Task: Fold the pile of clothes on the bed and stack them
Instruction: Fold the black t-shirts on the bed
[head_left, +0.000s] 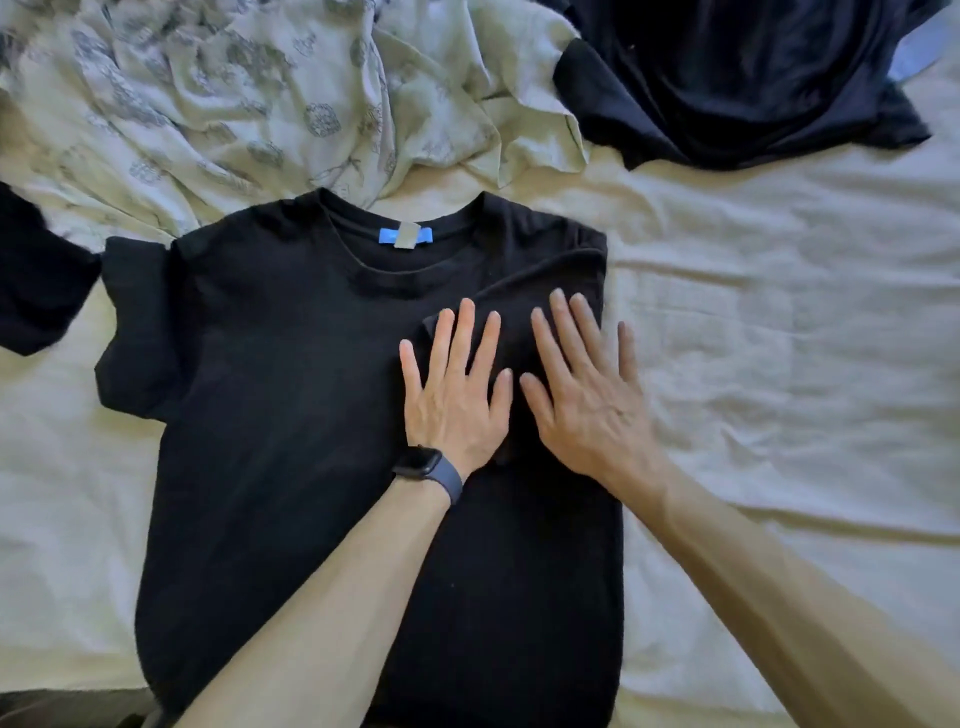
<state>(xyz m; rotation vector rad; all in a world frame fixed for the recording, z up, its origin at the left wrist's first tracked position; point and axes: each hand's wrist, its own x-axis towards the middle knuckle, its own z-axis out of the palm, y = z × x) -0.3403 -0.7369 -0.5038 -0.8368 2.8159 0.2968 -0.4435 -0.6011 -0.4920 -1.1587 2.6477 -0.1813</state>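
Observation:
A black t-shirt with a blue neck label lies flat on the bed, collar away from me. Its right side and sleeve are folded inward over the chest. My left hand, with a dark watch on the wrist, lies flat with fingers spread on the folded sleeve. Beside it, my right hand presses flat on the folded edge near the shirt's right side. The left sleeve still sticks out at the left.
A crumpled pale patterned cloth lies at the back left. A dark navy garment is heaped at the back right. Another black piece shows at the left edge. The cream bedsheet spreads to the right.

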